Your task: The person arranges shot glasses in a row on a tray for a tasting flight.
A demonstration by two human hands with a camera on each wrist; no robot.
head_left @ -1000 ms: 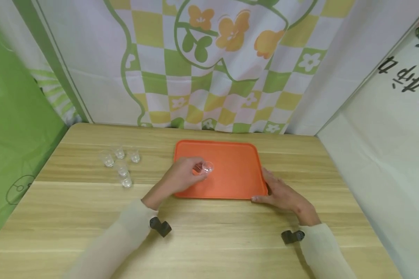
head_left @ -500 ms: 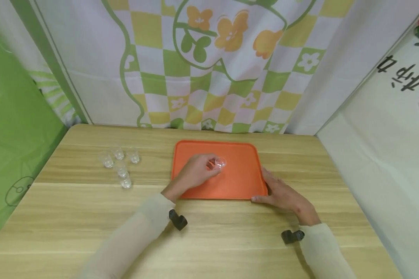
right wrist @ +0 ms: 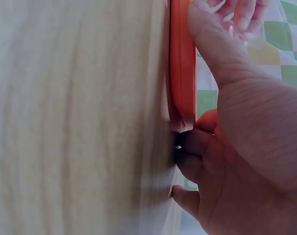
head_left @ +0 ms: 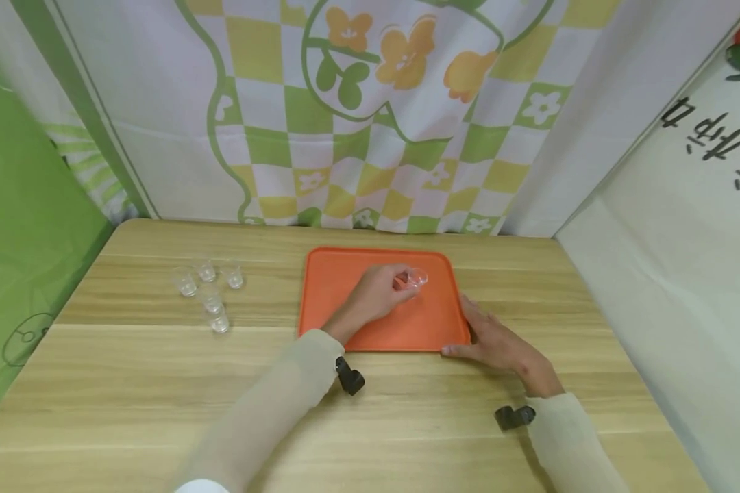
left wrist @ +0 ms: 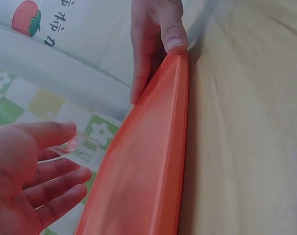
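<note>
My left hand (head_left: 377,293) pinches a small clear shot glass (head_left: 418,278) between thumb and fingers, over the right part of an orange tray (head_left: 428,320). In the left wrist view the glass (left wrist: 85,148) lies tilted in the grasp, above the tray surface, with the lower fingers loosely bent. My right hand (head_left: 499,341) holds the tray's near right corner, thumb at the front edge and fingers along the right side. From the right wrist, those fingers (right wrist: 195,147) show bent against the tray's end.
Several more clear shot glasses (head_left: 234,276) stand in a cluster on the left of the wooden table (head_left: 407,424). A patterned curtain (head_left: 370,150) hangs behind the table's far edge. White sheeting (head_left: 660,274) borders the right side.
My left hand has moved right and slightly away across the tray, carrying the shot glass. The right hand stays at the tray's corner, and the tray keeps its place.
</note>
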